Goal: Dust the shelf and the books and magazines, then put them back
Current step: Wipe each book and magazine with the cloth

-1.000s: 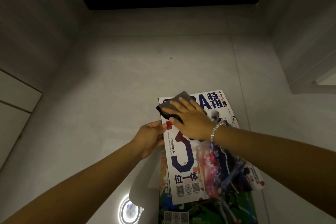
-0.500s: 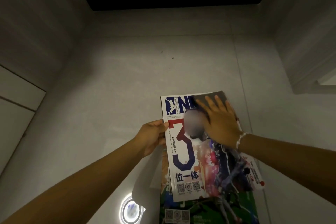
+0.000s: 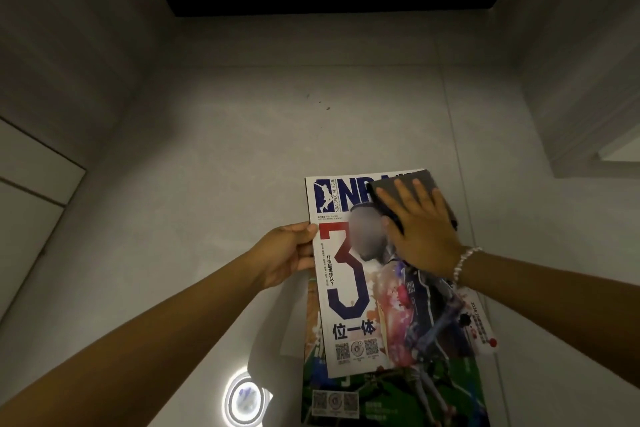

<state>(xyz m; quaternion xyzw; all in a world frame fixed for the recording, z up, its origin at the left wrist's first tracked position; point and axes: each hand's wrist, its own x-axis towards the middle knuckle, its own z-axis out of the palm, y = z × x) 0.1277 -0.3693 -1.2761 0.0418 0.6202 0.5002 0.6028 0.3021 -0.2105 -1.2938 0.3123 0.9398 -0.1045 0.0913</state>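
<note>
— What are the hands doing on your feed?

— I'm seeing the right hand (image 3: 424, 236) lying flat, fingers (image 3: 403, 192) straight and spread, pressing a dark grey cloth (image 3: 419, 184) onto the far right corner of the NBA magazine (image 3: 349, 288). The cloth is looking soft, folded into a rough rectangle, and it is poking out past the fingertips. A beaded bracelet (image 3: 464, 262) is sitting on that wrist.

— And the left hand?

— The left hand (image 3: 289, 253) is gripping the magazine's left edge, thumb curled over the cover, the other fingers going underneath where I can't see them.

— Where is the magazine itself?

— It's lying near the middle of the view, slightly right, glossy, with a big red-and-blue "3" printed on it. It's overlapping a second magazine with a green cover (image 3: 398, 399), nearer to me. Both are lying over the smooth pale grey tiled floor (image 3: 225, 166), and I'm noticing a ring light reflecting (image 3: 244, 400) off the tile at the near edge.
</note>
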